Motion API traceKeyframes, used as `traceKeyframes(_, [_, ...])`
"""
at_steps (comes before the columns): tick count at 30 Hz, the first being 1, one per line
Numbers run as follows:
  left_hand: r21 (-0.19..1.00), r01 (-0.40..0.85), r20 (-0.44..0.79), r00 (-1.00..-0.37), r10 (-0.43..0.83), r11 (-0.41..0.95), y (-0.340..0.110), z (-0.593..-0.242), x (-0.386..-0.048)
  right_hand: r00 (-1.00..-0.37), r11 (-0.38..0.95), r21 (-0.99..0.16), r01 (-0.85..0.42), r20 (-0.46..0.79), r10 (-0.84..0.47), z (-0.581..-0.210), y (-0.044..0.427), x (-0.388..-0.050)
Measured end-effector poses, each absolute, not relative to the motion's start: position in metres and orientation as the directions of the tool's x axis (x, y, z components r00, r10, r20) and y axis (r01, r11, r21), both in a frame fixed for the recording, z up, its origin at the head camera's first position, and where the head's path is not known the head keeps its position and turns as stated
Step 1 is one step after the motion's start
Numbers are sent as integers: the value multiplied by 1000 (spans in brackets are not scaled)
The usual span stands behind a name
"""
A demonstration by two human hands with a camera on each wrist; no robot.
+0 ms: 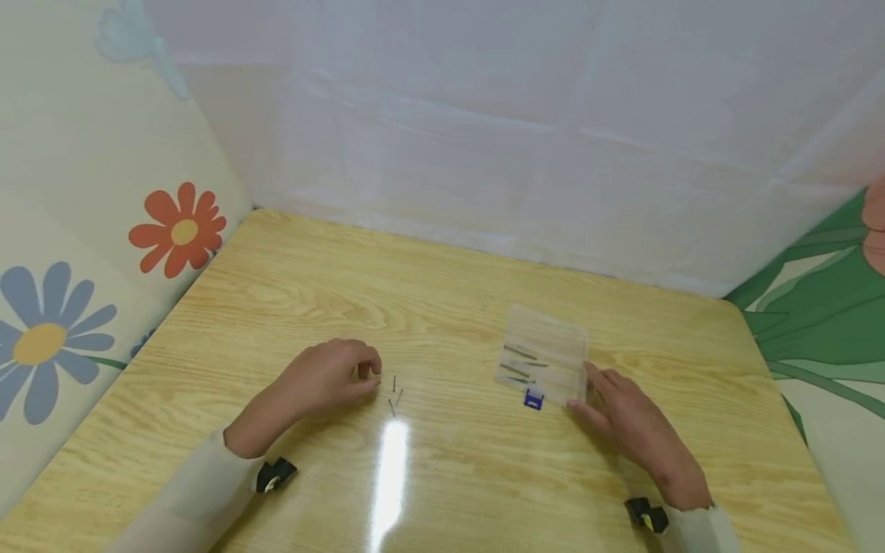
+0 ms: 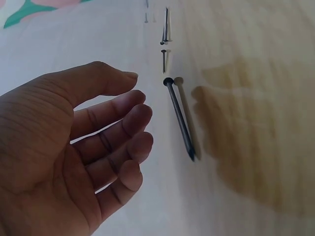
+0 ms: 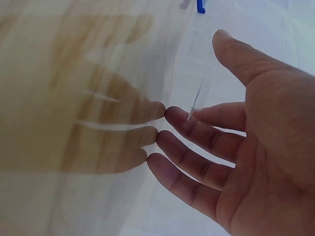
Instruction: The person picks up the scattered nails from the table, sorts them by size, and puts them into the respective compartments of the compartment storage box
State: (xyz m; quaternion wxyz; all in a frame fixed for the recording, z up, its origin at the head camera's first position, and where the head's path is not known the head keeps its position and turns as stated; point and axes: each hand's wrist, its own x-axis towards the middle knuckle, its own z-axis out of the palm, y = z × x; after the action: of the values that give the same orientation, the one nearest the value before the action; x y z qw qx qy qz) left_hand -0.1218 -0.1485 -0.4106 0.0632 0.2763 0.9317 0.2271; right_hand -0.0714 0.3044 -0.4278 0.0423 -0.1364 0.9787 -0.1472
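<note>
My left hand (image 1: pixel 332 376) hovers just left of a few loose nails (image 1: pixel 395 383) on the table. In the left wrist view its fingers are loosely bent with nothing between them, and the closest dark nail (image 2: pixel 179 118) lies beside the fingertips, head pointing away. Smaller nails (image 2: pixel 164 60) lie beyond it. On the right stands a clear plastic box (image 1: pixel 553 334) with several nails (image 1: pixel 523 370) in it and a blue latch (image 1: pixel 534 399) on its near side. My right hand (image 1: pixel 632 418) is at the box's right edge, index finger against it, thumb by the near corner.
The wood-grain table (image 1: pixel 415 292) meets a white cloth backdrop (image 1: pixel 484 153) at the back. Flower-patterned panels (image 1: pixel 62 230) border it on the left and right. A bright light reflection lies on the tabletop between the hands.
</note>
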Motion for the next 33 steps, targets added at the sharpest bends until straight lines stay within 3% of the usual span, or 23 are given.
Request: traceKeyframes(33, [454,472,-19,-842,538,755,-167,-421,-111,-958,913,-314,-260,-37,-285,-427,304,-71])
